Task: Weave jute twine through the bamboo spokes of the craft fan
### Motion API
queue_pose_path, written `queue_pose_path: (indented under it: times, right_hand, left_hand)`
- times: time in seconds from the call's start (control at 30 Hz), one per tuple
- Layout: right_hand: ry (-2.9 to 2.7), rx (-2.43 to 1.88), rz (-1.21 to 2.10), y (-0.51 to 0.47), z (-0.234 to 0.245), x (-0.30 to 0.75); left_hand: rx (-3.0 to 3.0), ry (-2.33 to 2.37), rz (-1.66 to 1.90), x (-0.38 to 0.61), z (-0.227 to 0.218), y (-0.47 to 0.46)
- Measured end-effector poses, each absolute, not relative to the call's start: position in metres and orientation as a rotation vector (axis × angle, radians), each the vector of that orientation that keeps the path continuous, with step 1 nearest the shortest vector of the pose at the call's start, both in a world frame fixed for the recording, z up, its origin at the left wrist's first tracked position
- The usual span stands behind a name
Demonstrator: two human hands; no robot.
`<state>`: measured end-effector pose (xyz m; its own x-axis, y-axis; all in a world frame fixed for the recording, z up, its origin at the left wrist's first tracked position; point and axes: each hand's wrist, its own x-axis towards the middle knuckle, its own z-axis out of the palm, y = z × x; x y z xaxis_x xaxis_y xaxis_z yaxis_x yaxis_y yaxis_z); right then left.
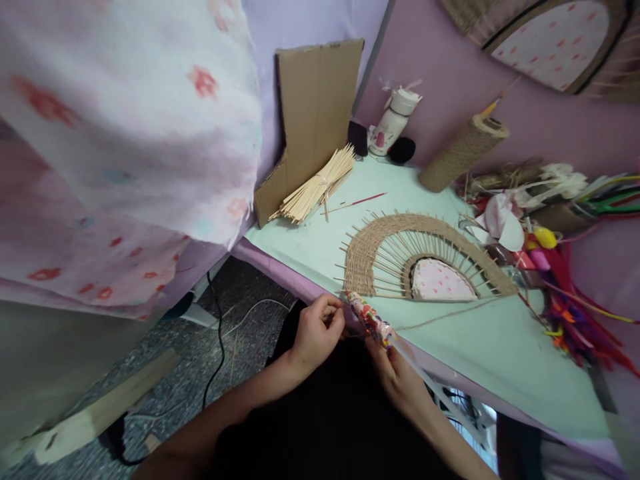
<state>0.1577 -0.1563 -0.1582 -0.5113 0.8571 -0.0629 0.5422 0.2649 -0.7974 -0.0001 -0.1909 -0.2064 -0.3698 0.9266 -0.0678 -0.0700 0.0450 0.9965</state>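
Note:
My left hand (320,331) is closed in a pinch at the table's front edge, on a thin twine whose end is hidden by the fingers. My right hand (397,373) is wrapped around a stubby floral-patterned tool (370,319) with a brownish tip; its exact kind is unclear. This tip is close to the lower left corner of a half-round woven piece (361,267) lying on the table. The piece has thin sticks fanning from a floral fabric centre (440,280). A strand of twine (450,313) runs from its right end towards my hands.
On the pale green table (500,360) are a bundle of thin sticks (320,183), a red pencil-like stick (369,199), a twine spool (463,153) and a white bottle (395,120). Cardboard (320,100) leans behind. Colourful craft strips (565,293) crowd the right. Cables (220,333) hang left.

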Motion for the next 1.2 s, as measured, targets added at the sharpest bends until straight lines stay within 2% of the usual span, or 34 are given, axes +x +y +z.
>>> queue_pose_path:
  times: [1.2]
  right_hand:
    - [-2.208,-1.171,0.992,-0.1567,-0.1554,0.1526]
  left_hand:
    - [1.003,1.544,1.366,-0.005,-0.2071,-0.1972]
